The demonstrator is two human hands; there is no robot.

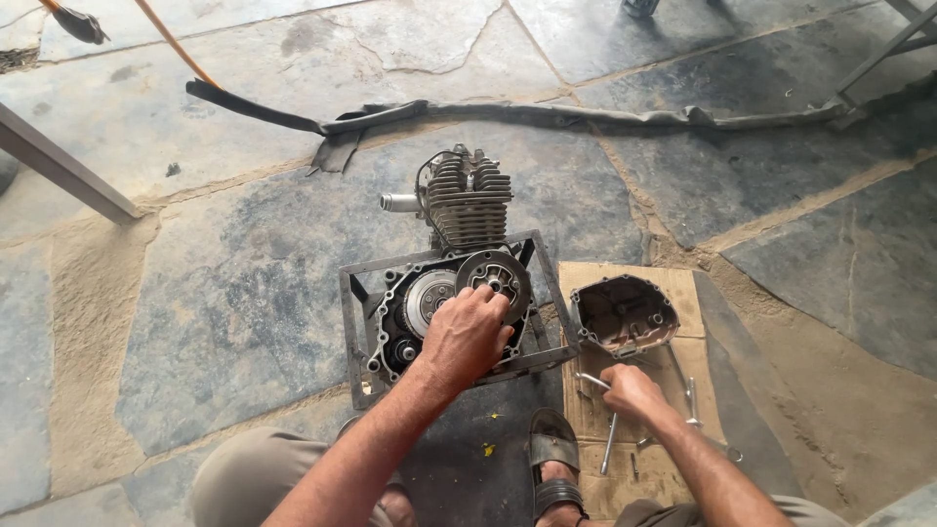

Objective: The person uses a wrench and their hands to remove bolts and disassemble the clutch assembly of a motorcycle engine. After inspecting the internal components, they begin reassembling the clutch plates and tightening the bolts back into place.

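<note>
While the engine (459,283) sits in its metal frame (353,322) on the stone floor (195,293), finned cylinder pointing away, the left hand (467,337) lies over the open side, fingers curled against the round clutch (493,276), gripping nothing I can make out. Right hand (630,388) is down on the cardboard sheet (683,293) beside the frame, fingers pinching a thin metal tool (591,380), with the removed side cover (623,314) just beyond and loose tools (610,444) near it. Black rubber strip (547,115) runs across the floor's far edge.
</note>
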